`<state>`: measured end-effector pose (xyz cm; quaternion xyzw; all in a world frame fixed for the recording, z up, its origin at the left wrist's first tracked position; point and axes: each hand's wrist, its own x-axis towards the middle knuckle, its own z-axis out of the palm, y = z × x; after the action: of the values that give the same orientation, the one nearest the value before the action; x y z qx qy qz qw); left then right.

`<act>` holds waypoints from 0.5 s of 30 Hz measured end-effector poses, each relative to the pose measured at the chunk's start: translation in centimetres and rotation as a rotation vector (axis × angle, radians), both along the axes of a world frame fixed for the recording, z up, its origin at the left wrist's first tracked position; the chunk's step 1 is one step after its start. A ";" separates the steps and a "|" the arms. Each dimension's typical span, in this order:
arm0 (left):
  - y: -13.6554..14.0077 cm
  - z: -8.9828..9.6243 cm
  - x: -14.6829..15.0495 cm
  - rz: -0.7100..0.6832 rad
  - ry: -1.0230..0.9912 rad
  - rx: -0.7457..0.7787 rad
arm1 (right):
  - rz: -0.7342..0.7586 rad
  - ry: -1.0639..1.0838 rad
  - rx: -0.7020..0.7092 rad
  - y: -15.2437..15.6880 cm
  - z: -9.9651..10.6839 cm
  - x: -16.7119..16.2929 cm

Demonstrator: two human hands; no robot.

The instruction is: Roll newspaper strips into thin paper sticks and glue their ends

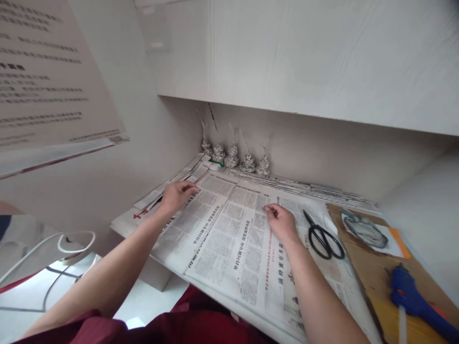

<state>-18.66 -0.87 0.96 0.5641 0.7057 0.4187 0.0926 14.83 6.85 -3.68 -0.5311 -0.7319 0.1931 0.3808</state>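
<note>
Nearest me: front edge of the tabletop (211,291). One blue glue gun (409,291) lies near right, on one sheet of cardboard (366,267). Farther along that cardboard: one white-and-orange card (396,239) with a grey loop of something on it, can't tell what.

Newspaper (222,239) is mid-tabletop, flat, right under both hands. Looks like more than one sheet overlapping; I can't get a firm count. One pair of black scissors (314,229) lies on it, just right of my right hand (282,220).

Right hand: thumb and fingertips drawn in narrow, over the middle. Left hand (182,192): also narrow, fingers nearly together, at the far left part of the paper. Can't tell if either has paper pinched.

Farther: loose paper (152,198) at the left edge, then a row of thin paper rods (304,185) by the back wall. Several, too tightly packed to count. In the back left corner, five coiled shapes (232,157), upright, thin stems up top.

Progress, my read: five coils and the rods look done. Newspaper in front is flat, no roll begun, so this piece is at an early stage.
</note>
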 end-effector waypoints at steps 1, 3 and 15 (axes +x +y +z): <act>0.3 0.1 -0.9 0.044 0.096 -0.011 | 0.000 0.001 -0.001 0.0 0.0 0.0; 0.8 0.0 -2.5 0.110 0.304 -0.026 | 0.002 0.005 -0.001 0.0 0.0 0.0; 1.3 -1.7 -2.6 0.209 0.867 -0.230 | 0.004 -0.002 0.007 0.2 -0.3 0.1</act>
<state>-21.26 0.44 -0.73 0.5991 0.7742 0.0698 -0.1919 14.91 7.02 -3.99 -0.5282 -0.7342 0.1907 0.3816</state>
